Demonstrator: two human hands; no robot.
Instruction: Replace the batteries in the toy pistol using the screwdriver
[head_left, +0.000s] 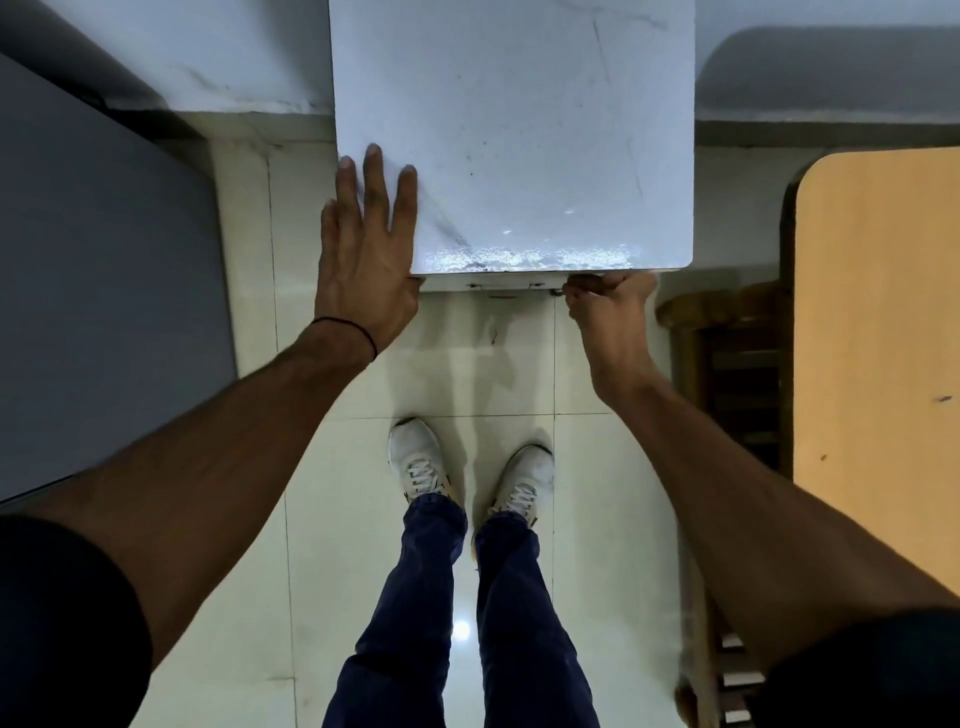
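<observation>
No toy pistol, screwdriver or batteries show in the head view. A small white table stands in front of me, its top bare and scuffed. My left hand lies flat on the table's near left corner, fingers straight and spread. My right hand curls under the table's near edge at the right, fingers wrapped round the rim. My legs and white shoes stand on the pale tiled floor below.
A grey surface fills the left side. A tan wooden tabletop lies at the right, with a dark wooden chair beside it. A white wall ledge runs behind the table.
</observation>
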